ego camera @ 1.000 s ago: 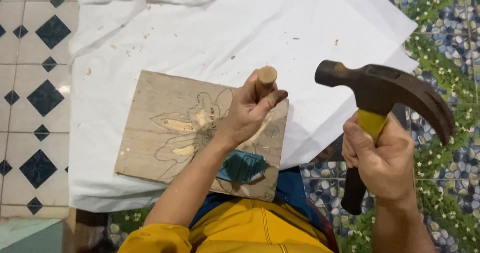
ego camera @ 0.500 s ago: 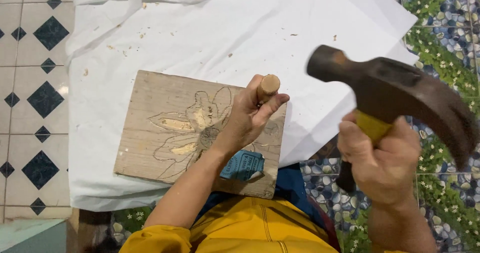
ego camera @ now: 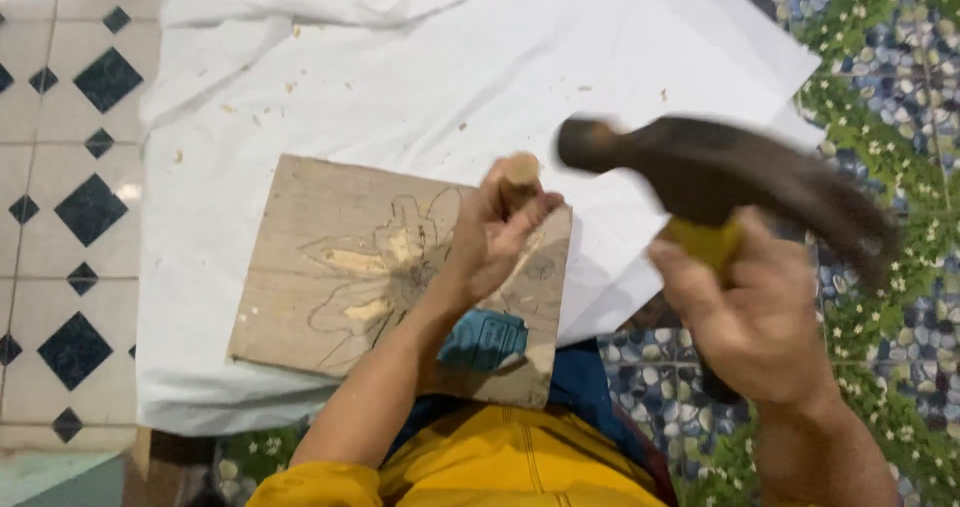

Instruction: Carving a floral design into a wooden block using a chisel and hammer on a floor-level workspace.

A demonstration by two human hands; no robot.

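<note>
cloth: a rumpled white fabric sheet spread flat, flecked with pale wood chips
floor left: white tiles with dark blue diamonds
floor right: a green and blue pebble-and-flower patterned mat

The left hand is wrapped around a round wooden chisel handle, its butt end poking out just above the fingers. Under the grip lies a flat wooden board with a carved flower outline. The right hand clasps a blurred dark-headed, yellow-handled claw hammer, its head just right of the chisel butt.
</note>
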